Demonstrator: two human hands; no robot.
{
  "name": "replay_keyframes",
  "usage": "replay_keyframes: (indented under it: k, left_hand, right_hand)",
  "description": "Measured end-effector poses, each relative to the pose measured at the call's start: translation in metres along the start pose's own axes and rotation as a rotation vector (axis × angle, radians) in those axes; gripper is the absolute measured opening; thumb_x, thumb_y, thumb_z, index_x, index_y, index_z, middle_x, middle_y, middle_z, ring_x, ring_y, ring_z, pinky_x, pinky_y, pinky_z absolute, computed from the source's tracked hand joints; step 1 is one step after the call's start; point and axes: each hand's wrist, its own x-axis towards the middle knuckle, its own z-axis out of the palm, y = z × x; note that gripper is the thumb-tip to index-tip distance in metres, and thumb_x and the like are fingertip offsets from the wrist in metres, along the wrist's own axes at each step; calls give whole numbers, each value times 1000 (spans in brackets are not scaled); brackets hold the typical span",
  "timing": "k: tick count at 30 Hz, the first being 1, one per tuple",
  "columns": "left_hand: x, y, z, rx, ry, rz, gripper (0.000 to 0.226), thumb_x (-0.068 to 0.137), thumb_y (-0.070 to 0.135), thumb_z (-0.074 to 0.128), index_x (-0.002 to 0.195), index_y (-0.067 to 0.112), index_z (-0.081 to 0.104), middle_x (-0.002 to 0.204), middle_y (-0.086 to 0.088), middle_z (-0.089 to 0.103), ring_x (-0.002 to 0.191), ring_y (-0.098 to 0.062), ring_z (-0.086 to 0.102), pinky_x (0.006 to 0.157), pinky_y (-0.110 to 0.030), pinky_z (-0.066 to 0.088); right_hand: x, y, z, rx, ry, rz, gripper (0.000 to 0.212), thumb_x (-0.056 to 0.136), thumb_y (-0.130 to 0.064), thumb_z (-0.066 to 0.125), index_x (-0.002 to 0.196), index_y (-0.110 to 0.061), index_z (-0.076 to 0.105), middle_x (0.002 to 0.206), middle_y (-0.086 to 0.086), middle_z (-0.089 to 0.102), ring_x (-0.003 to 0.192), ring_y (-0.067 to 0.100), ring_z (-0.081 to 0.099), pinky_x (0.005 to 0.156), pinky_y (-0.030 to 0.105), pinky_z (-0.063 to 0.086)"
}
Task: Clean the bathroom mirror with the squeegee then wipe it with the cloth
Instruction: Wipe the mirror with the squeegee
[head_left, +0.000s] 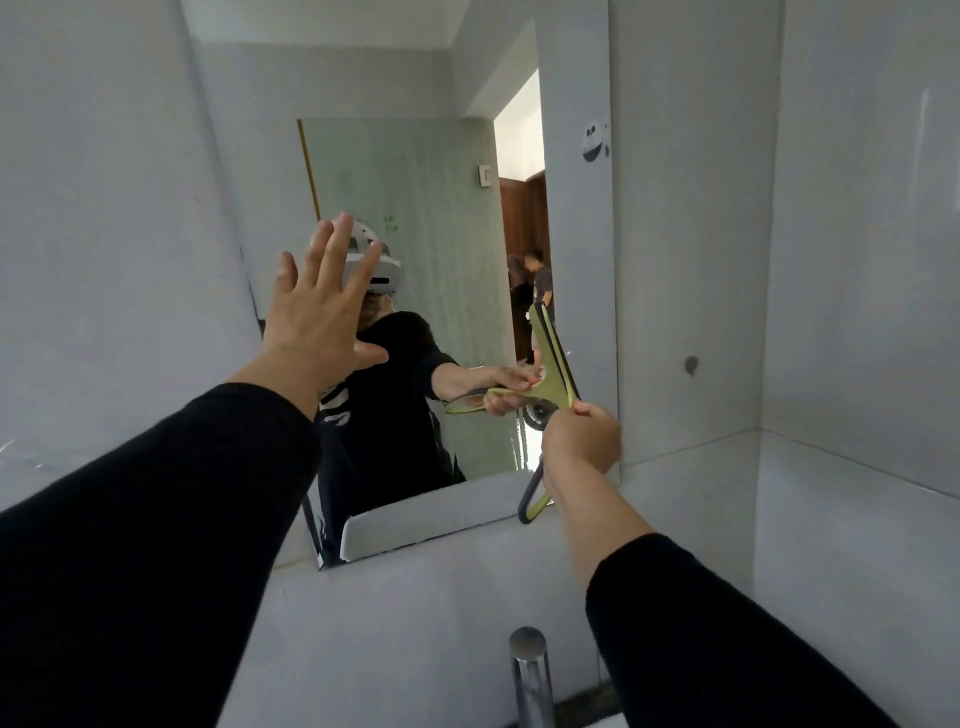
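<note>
We see right hand (582, 441) gripping yellow-green plastic squeegee (553, 364), blade apparently touching frameless rectangular wall mirror (415, 156) near its lower right corner. Left hand (317, 306) spread wide before mirror's left edge.

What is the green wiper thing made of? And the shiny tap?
The squeegee looks like matte green plastic with a thin dark blade, probably rubber. The tap looks like polished metal, since its rounded top reflects light.

- The right hand (582, 441) covers the middle of the squeegee (553, 364) handle.
- The faucet (530, 675) is cut off by the bottom edge — spout unseen.
</note>
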Motion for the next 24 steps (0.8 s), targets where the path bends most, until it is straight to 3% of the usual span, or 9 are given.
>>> replay_keyframes:
  k: [7, 10, 14, 19, 24]
  left_hand:
    - [-22, -6, 1, -50, 16, -30, 113, 64, 51, 76, 151, 23, 10, 160, -11, -3, 147, -29, -2, 115, -59, 8]
    - [-40, -19, 3, -18, 3, -52, 111, 67, 49, 74, 152, 23, 6, 160, -10, -5, 147, -28, -3, 114, -59, 6]
    - [-54, -40, 4, 21, -40, -73, 105, 75, 49, 70, 152, 24, 2, 160, -9, -6, 147, -28, -3, 115, -57, 7]
    - [-52, -48, -1, 6, -94, -58, 86, 89, 41, 57, 152, 28, 1, 161, -3, -12, 148, -22, -5, 118, -48, 12]
    - [-53, -50, -6, -48, -97, -67, 68, 98, 33, 44, 152, 28, 3, 161, -2, -12, 148, -22, -5, 119, -48, 10]
  right_hand:
    - [-38, 7, 3, -74, -109, -91, 27, 94, -4, 46, 110, -7, 68, 112, 8, 68, 98, 24, 64, 70, 25, 43]
    - [-58, 13, 11, -79, -138, -130, 25, 95, -6, 47, 110, -10, 67, 111, 7, 68, 93, 20, 62, 73, 26, 46]
    - [-88, 23, 28, -116, -196, -171, 30, 96, -8, 45, 120, -13, 65, 117, 4, 67, 105, 20, 63, 73, 21, 43]
    - [-98, 28, 33, -164, -191, -215, 31, 96, -7, 45, 121, -12, 63, 117, 6, 67, 107, 22, 62, 74, 21, 38]
    - [-122, 37, 38, -243, -309, -320, 30, 97, -8, 44, 119, -14, 63, 112, 3, 67, 102, 18, 62, 72, 20, 40]
